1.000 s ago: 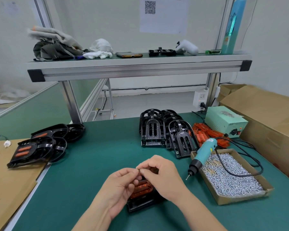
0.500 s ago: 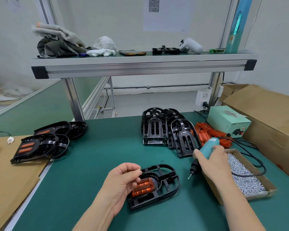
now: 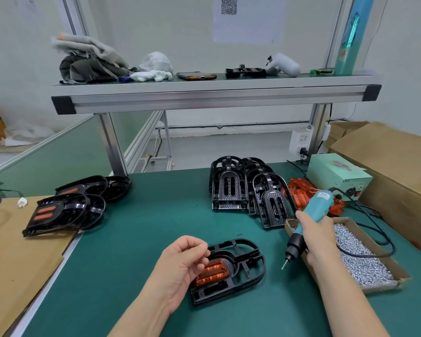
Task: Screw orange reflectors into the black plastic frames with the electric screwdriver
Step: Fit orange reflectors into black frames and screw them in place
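Observation:
A black plastic frame (image 3: 243, 263) lies flat on the green mat with an orange reflector (image 3: 213, 272) seated in its left part. My left hand (image 3: 180, 266) hovers over the frame's left end, thumb and forefinger pinched together on what looks like a small screw. My right hand (image 3: 316, 237) grips the teal electric screwdriver (image 3: 319, 203), held tilted above the mat to the right of the frame. Its bit (image 3: 283, 266) points down and left, apart from the frame.
A cardboard tray (image 3: 384, 287) of silver screws sits under my right wrist. Behind it lie loose orange reflectors (image 3: 299, 190), stacked black frames (image 3: 229, 188) and a green power unit (image 3: 336, 176). Frames with reflectors (image 3: 58, 212) lie at the left. A large carton (image 3: 399, 166) borders the right.
My right hand left my left hand over the frame, reached right, took hold of the screwdriver and lifted it. My left hand stays pinched by the frame.

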